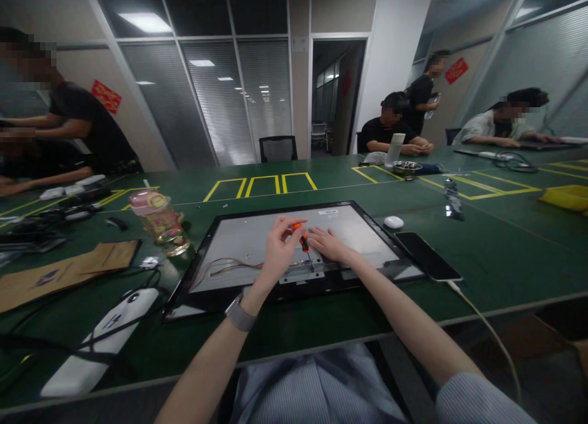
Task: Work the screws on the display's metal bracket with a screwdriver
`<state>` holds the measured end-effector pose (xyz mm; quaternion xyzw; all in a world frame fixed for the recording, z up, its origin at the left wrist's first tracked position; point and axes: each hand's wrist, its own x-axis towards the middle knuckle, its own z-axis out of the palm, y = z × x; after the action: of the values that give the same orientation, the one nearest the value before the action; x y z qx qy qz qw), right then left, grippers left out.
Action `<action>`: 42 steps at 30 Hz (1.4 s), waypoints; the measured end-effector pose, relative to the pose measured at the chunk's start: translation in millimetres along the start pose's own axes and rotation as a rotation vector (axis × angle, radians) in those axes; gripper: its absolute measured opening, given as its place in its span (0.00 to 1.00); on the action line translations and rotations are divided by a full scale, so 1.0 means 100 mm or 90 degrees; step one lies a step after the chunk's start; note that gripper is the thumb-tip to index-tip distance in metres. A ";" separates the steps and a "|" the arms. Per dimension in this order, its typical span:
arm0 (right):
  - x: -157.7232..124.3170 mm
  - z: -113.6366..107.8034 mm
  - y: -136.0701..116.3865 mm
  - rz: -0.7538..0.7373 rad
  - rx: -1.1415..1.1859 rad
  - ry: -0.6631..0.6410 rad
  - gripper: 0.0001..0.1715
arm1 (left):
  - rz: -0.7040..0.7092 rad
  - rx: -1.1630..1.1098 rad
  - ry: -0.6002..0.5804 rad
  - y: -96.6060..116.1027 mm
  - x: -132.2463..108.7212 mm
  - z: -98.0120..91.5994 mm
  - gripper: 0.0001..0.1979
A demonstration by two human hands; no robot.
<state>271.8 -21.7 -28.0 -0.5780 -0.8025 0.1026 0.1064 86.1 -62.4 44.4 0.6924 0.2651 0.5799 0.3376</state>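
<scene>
Nearest is the wearer's striped shirt [316, 384]. Beyond it, a display panel [239, 234] lies on the green table [514, 246], metal back up. The left hand's [281, 246] fingers are clamped on an orange-and-black screwdriver [304, 242], its shaft pointing down at the near-side bracket [319, 275]; tip contact is unclear. The right hand [331, 245] rests flat, fingers slightly apart. Best to keep the shaft square, press lightly, and avoid the wires [225, 265] at left.
</scene>
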 end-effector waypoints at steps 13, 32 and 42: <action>-0.17 -0.37 0.11 -0.113 0.343 -0.084 0.25 | -0.068 -0.078 -0.042 -0.09 -0.01 -0.02 0.14; -0.19 -0.36 0.11 -0.113 0.317 -0.146 0.41 | -0.038 -0.028 0.023 -0.11 -0.04 -0.01 0.11; -0.17 -0.32 0.17 -0.135 0.343 -0.151 0.40 | -0.018 -0.033 -0.011 -0.07 -0.04 -0.03 0.12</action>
<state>301.8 -30.9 -3.7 -0.4260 -0.8091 0.3668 0.1715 82.1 -60.6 36.9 0.6847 0.2569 0.5754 0.3662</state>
